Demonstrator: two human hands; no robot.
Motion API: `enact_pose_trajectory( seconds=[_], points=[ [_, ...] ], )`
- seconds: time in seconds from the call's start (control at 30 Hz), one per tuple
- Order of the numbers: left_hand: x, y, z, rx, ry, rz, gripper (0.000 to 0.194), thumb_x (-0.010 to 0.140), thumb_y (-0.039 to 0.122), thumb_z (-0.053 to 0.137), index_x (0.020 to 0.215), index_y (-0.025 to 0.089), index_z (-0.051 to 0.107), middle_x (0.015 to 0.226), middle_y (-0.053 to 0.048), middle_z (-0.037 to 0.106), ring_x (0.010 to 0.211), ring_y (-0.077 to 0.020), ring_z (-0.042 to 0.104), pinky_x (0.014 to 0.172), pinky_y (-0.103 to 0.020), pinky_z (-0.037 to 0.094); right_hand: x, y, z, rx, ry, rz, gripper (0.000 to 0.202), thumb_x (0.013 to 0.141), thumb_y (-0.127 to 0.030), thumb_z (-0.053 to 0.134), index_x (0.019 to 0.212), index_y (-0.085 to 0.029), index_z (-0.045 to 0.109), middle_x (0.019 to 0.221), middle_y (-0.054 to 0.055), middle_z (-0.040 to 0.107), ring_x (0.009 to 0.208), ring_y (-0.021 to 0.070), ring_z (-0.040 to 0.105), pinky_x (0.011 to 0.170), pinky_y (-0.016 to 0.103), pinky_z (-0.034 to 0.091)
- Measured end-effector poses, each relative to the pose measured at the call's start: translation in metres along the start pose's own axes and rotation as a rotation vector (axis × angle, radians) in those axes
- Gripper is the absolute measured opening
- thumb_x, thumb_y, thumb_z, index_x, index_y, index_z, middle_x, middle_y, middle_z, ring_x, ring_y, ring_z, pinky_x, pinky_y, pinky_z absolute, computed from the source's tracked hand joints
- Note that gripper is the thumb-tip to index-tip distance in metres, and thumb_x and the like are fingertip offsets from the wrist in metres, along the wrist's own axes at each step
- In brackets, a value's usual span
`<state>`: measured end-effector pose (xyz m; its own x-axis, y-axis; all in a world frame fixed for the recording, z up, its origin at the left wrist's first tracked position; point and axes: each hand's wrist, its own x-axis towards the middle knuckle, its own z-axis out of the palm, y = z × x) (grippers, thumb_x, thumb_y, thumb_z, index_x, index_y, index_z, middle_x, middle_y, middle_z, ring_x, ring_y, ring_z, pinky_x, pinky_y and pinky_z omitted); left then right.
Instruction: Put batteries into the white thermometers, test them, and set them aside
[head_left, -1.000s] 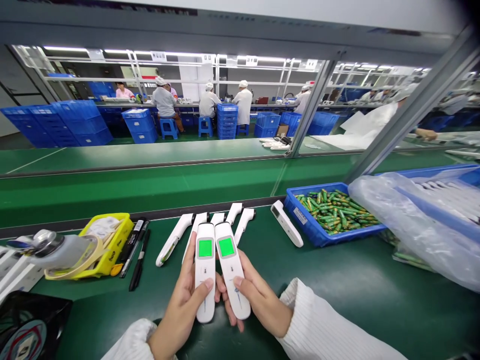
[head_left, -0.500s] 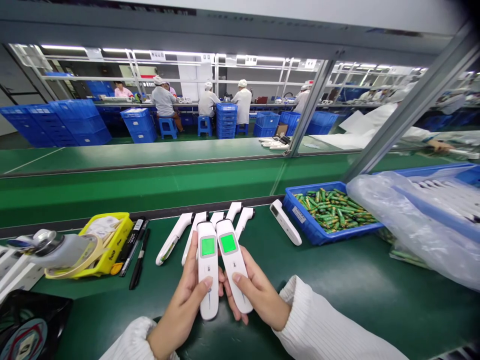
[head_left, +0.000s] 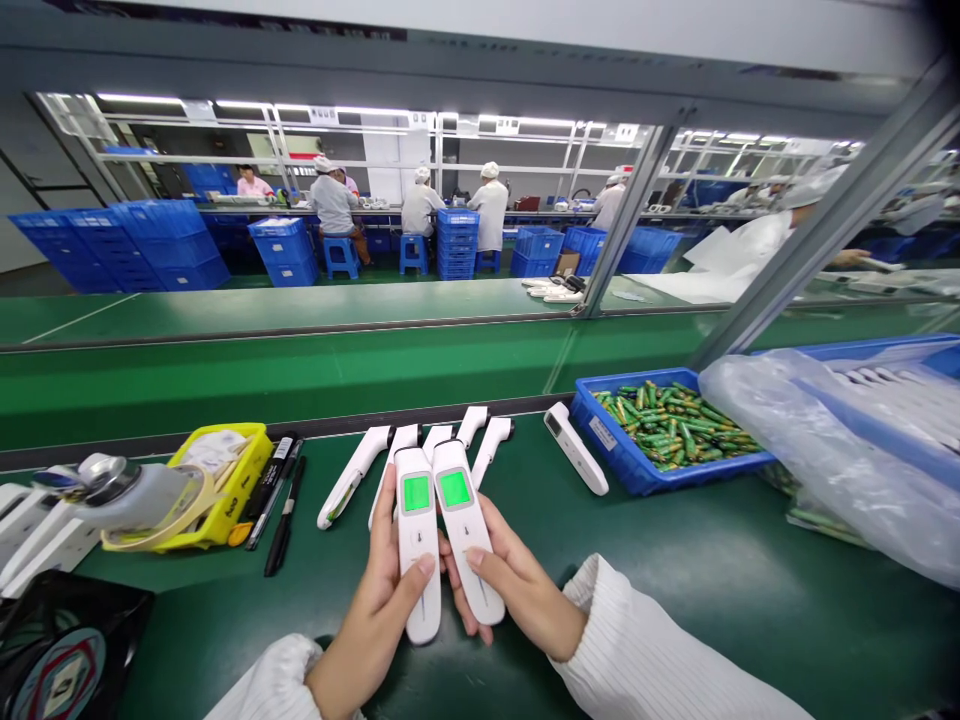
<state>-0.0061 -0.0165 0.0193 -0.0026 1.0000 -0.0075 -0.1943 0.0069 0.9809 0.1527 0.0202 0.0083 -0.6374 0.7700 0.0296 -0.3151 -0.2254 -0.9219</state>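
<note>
Left hand: your left hand (head_left: 375, 600) grips one white, wand-shaped thermometer (head_left: 420, 590) — green screen lit.
Right hand: yours (head_left: 529, 590) clasps its white, green-screened twin (head_left: 474, 560) alongside — both above the near table.

Bright tubes (head_left: 140, 99) glow overhead; the tabletop (head_left: 697, 560) shines softly.

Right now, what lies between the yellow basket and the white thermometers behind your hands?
The head view shows a few pens and a small orange thing there, on the green table.
</note>
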Motion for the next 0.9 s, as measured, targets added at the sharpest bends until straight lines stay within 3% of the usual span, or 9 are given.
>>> enact_pose_trajectory(
  seconds=[0.17,0.23,0.37,0.43,0.5,0.57,0.67,0.77,0.9],
  points=[
    [-0.002,-0.005,0.005,-0.09,-0.011,-0.068,0.094,0.08,0.035,0.062,0.142,0.043,-0.009,0.144,-0.008,0.039,0.11,-0.0316,0.057,0.083,-0.046,0.053,-0.006,0.001,0.005,-0.144,-0.03,0.057,0.06,0.094,-0.047,0.042,0.143,-0.025,0.013,0.075,0.002,0.061,0.049,0.0105,0.055,0.043,0.02,0.046],
    [-0.002,-0.006,0.007,-0.126,-0.005,-0.074,0.099,0.079,0.034,0.064,0.14,0.044,-0.013,0.142,-0.009,0.04,0.101,-0.0306,0.062,0.074,-0.043,0.057,-0.007,0.001,0.007,-0.216,-0.03,0.086,0.062,0.095,-0.049,0.039,0.144,-0.023,0.011,0.072,0.003,0.062,0.046,0.0105,0.054,0.042,0.02,0.045],
    [0.0,-0.004,0.008,-0.106,0.061,-0.016,0.098,0.076,0.03,0.068,0.143,0.041,-0.003,0.144,-0.009,0.038,0.109,-0.0276,0.058,0.082,-0.037,0.054,-0.005,0.003,0.009,-0.269,-0.004,0.106,0.065,0.093,-0.054,0.038,0.144,-0.022,0.013,0.067,0.0,0.059,0.041,0.0097,0.049,0.038,0.018,0.041],
    [0.002,-0.003,0.006,-0.1,0.101,0.0,0.097,0.074,0.03,0.069,0.144,0.038,0.002,0.142,-0.008,0.041,0.113,-0.0268,0.056,0.088,-0.036,0.05,-0.004,0.005,0.008,-0.318,0.055,0.071,0.06,0.09,-0.053,0.045,0.139,-0.022,0.028,0.069,0.0,0.058,0.045,0.0092,0.048,0.041,0.018,0.04],
    [0.004,-0.002,0.004,-0.097,0.152,0.019,0.096,0.073,0.029,0.07,0.143,0.037,0.006,0.139,-0.008,0.045,0.113,-0.0263,0.056,0.09,-0.036,0.049,-0.003,0.007,0.008,-0.395,0.105,0.015,0.047,0.086,-0.051,0.054,0.119,-0.018,0.054,0.069,0.0,0.056,0.053,0.0101,0.048,0.047,0.019,0.04],
    [0.005,-0.003,0.002,-0.1,0.185,0.04,0.096,0.072,0.028,0.071,0.143,0.037,0.007,0.137,-0.008,0.046,0.11,-0.026,0.057,0.088,-0.036,0.05,-0.002,0.009,0.008,-0.443,0.12,-0.005,0.039,0.084,-0.05,0.058,0.087,-0.012,0.066,0.064,0.0,0.052,0.057,0.0108,0.045,0.051,0.021,0.037],
    [0.005,-0.006,0.001,-0.107,0.184,0.041,0.096,0.073,0.028,0.07,0.143,0.036,0.006,0.14,-0.009,0.044,0.113,-0.0281,0.055,0.089,-0.04,0.05,0.0,0.012,0.009,-0.339,0.093,0.055,0.046,0.08,-0.052,0.061,0.066,-0.009,0.062,0.057,-0.001,0.046,0.054,0.0093,0.038,0.049,0.021,0.029],
    [0.004,-0.009,0.003,-0.091,0.185,0.051,0.092,0.073,0.03,0.07,0.144,0.034,0.01,0.148,-0.009,0.032,0.125,-0.031,0.045,0.095,-0.04,0.046,0.001,0.015,0.012,-0.147,0.055,0.126,0.047,0.072,-0.056,0.067,0.067,-0.01,0.059,0.059,-0.001,0.047,0.055,0.009,0.038,0.051,0.022,0.028],
    [0.002,-0.011,0.005,-0.081,0.2,0.073,0.089,0.073,0.03,0.07,0.143,0.036,0.014,0.149,-0.008,0.031,0.128,-0.0309,0.041,0.1,-0.042,0.042,0.002,0.02,0.018,-0.041,0.075,0.136,0.048,0.067,-0.058,0.07,0.072,-0.011,0.06,0.064,0.0,0.05,0.056,0.0085,0.039,0.053,0.022,0.03]
  ],
)
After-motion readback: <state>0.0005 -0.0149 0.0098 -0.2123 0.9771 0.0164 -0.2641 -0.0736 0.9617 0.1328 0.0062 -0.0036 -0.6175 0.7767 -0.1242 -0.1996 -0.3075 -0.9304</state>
